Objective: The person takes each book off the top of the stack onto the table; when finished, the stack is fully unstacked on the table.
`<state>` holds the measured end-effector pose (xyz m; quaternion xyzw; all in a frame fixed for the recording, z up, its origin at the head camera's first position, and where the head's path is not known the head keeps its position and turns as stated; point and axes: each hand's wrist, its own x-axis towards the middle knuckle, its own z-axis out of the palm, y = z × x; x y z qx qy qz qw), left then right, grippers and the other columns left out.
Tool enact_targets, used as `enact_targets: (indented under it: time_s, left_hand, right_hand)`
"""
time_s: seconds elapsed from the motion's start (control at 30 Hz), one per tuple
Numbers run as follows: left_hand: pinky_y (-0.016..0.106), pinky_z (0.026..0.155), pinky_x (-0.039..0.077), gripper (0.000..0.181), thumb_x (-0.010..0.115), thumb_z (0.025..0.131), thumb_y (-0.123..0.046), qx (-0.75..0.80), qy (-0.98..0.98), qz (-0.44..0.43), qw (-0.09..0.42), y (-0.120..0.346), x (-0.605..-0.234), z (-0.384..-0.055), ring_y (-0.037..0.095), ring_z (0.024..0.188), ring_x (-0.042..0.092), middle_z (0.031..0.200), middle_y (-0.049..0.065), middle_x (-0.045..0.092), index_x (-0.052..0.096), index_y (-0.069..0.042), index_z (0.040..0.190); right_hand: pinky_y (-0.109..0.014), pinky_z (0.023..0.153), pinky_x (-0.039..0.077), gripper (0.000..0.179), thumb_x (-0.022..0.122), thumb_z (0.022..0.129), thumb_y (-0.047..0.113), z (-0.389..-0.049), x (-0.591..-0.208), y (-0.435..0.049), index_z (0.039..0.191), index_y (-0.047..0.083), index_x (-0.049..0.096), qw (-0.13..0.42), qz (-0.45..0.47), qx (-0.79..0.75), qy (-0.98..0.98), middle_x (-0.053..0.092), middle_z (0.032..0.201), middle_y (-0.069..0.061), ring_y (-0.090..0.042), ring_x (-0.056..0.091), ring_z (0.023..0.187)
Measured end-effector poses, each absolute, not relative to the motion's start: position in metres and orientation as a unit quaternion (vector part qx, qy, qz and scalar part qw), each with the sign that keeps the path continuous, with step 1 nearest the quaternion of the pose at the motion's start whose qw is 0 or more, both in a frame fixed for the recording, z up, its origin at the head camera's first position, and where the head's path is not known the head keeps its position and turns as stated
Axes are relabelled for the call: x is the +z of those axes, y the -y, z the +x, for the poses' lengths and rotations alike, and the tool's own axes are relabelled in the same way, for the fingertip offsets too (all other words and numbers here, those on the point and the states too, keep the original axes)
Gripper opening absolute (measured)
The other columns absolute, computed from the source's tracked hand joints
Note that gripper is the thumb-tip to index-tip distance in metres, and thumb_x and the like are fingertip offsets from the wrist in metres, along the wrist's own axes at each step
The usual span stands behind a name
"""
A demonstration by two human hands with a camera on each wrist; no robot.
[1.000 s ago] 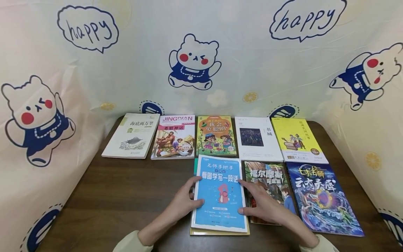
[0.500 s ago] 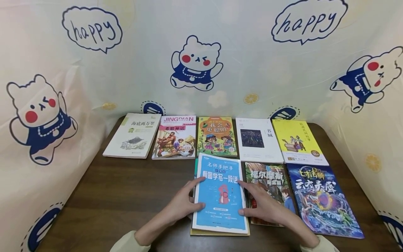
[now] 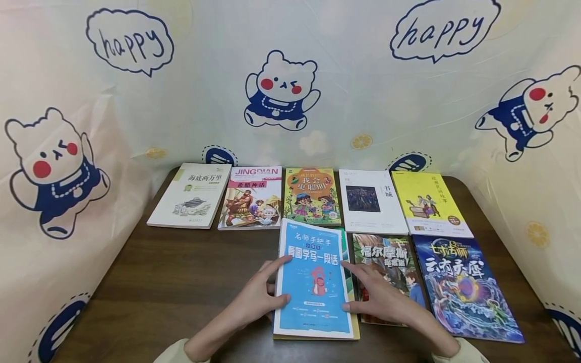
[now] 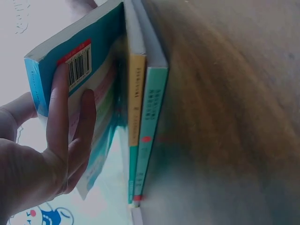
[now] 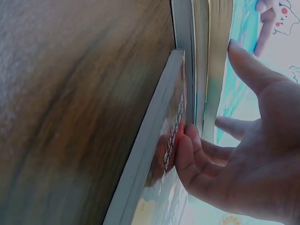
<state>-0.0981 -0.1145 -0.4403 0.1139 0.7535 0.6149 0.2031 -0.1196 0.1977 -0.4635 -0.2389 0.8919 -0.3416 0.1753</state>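
Observation:
A blue paperback (image 3: 313, 282) lies over a short stack of books. My left hand (image 3: 260, 287) grips its left edge, with the thumb on the cover; in the left wrist view, fingers (image 4: 58, 108) lie against the barcoded back cover, and that edge is tilted up. Beneath it show a yellow-spined book (image 4: 136, 93) and a teal-spined book (image 4: 153, 103). My right hand (image 3: 379, 290) touches the stack's right side with thumb and forefinger apart. Its other fingers (image 5: 184, 157) rest lower, on the dark illustrated book (image 3: 390, 252) alongside.
Behind the stack runs a row of books, including a white one (image 3: 374, 206) and a yellow one (image 3: 431, 204). A purple-blue book (image 3: 469, 287) lies at the right. Brown tabletop (image 3: 181, 282) shows on the left. A printed cloth (image 3: 204, 111) encloses the table.
The blue paperback has shifted slightly left, with my left hand moving along. A green cover now shows past its upper right edge. My right hand has barely moved.

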Motion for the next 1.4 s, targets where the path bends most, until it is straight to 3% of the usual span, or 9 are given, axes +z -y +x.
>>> enact_targets:
  time_s: [0.3,0.77,1.1,1.4]
  left_hand:
    - [0.033,0.065,0.057,0.076,0.069,0.083,0.002,0.612,-0.760,0.120,0.182,0.133,-0.425,-0.094,0.028,0.090,0.067,0.132,0.021,0.035,0.034,-0.014,0.149]
    - [0.034,0.066,0.057,0.077,0.070,0.084,0.000,0.607,-0.766,0.117,0.177,0.150,-0.421,-0.090,0.029,0.090,0.066,0.137,0.023,0.033,0.033,-0.013,0.150]
    - [0.038,0.057,0.057,0.078,0.073,0.084,-0.004,0.611,-0.770,0.074,0.170,0.169,-0.416,-0.089,0.028,0.086,0.067,0.138,0.023,0.031,0.033,-0.015,0.150]
    - [0.040,0.049,0.054,0.078,0.072,0.084,-0.006,0.621,-0.765,0.043,0.169,0.183,-0.417,-0.086,0.028,0.085,0.067,0.141,0.023,0.027,0.032,-0.017,0.150]
  right_hand:
    - [-0.068,0.088,0.040,0.089,0.073,0.080,0.051,-0.120,-0.463,-0.197,0.149,0.011,0.035,0.175,-0.224,-0.325,-0.902,0.029,0.148,-0.028,-0.058,0.014,0.135]
    - [-0.067,0.086,0.042,0.088,0.074,0.080,0.050,-0.119,-0.463,-0.197,0.148,0.009,0.036,0.167,-0.234,-0.318,-0.903,0.030,0.147,-0.030,-0.057,0.028,0.131]
    - [-0.064,0.085,0.044,0.088,0.074,0.080,0.050,-0.119,-0.463,-0.197,0.148,0.009,0.036,0.164,-0.241,-0.317,-0.903,0.033,0.145,-0.028,-0.052,0.034,0.129]
    - [-0.067,0.086,0.042,0.089,0.075,0.079,0.049,-0.119,-0.462,-0.196,0.148,0.010,0.036,0.167,-0.233,-0.318,-0.904,0.030,0.146,-0.031,-0.056,0.029,0.130]
